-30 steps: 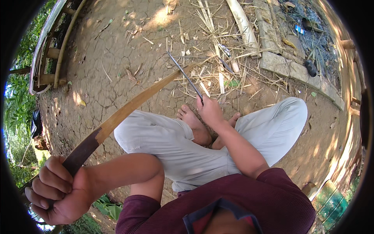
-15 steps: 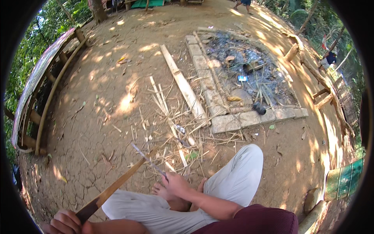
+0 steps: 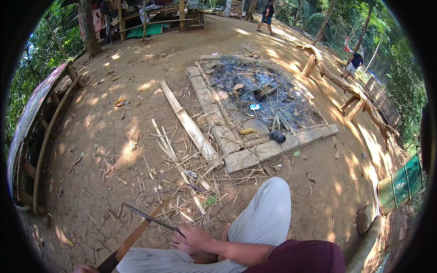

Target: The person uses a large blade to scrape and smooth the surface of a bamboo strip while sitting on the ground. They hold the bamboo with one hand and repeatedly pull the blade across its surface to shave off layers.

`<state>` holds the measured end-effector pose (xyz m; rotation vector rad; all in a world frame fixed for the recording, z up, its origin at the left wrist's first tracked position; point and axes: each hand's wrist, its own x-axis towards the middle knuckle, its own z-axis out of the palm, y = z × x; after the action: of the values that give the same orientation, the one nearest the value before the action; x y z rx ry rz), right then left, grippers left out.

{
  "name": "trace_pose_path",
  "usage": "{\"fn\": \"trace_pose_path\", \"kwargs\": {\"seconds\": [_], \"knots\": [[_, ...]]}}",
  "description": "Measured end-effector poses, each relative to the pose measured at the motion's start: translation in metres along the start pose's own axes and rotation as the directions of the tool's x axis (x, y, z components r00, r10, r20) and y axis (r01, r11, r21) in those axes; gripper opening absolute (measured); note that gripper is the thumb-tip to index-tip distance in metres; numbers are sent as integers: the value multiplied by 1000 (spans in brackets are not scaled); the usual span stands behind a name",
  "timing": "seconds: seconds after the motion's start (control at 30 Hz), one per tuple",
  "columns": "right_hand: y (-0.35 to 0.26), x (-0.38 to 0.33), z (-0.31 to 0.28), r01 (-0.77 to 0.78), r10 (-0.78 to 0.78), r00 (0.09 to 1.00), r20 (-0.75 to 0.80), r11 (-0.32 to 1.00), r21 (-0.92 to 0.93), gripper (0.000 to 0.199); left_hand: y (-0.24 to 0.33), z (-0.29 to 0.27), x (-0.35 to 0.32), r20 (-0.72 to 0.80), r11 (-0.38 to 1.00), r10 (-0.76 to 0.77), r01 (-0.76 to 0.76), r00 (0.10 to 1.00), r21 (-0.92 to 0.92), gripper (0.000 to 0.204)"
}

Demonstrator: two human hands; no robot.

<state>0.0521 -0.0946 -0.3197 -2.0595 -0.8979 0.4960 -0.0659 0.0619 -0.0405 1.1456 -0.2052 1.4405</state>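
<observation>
My right hand [image 3: 193, 239] is closed around the near end of a thin, dark, straight rod that looks like a file [image 3: 152, 219]. The rod points up and left, crossing a long, flat, brown blade-shaped piece [image 3: 136, 234]. Whether the two touch I cannot tell. This brown piece runs from the lower left toward the middle and darkens at its near end. There my left hand [image 3: 85, 269] grips it, mostly cut off by the lower rim. My legs in light trousers [image 3: 261, 211] are folded below, with a bare foot beside my right hand.
Split bamboo strips and shavings [image 3: 182, 170] litter the dirt ahead, beside a long pale plank [image 3: 189, 123]. A block-edged fire pit [image 3: 241, 159] holds ash and a black cylinder [image 3: 277, 136]. Benches stand left and right; two people [image 3: 267, 18] are far off.
The view has tilted upward, so more of the far background shows. The rod has swung to a flatter angle across the brown piece. My left hand has slipped mostly below the rim.
</observation>
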Motion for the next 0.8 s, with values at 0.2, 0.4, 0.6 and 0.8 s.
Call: {"fn": "trace_pose_path", "kwargs": {"seconds": [0.2,0.4,0.6,0.8], "knots": [[85,32,33,-344,351,931,105,936,-80,33,4,12,-5,-62,998,14,-10,998,61,39],[8,12,7,-184,184,983,25,983,-20,30,6,11,-5,-37,998,-22,24,999,62,38],[96,29,47,-288,288,957,23,958,-5,32,3,20,-8,-118,983,-4,25,993,179,39],[88,36,30,-326,327,944,49,945,-29,30,-2,14,-8,-107,993,2,10,994,115,38]]}}
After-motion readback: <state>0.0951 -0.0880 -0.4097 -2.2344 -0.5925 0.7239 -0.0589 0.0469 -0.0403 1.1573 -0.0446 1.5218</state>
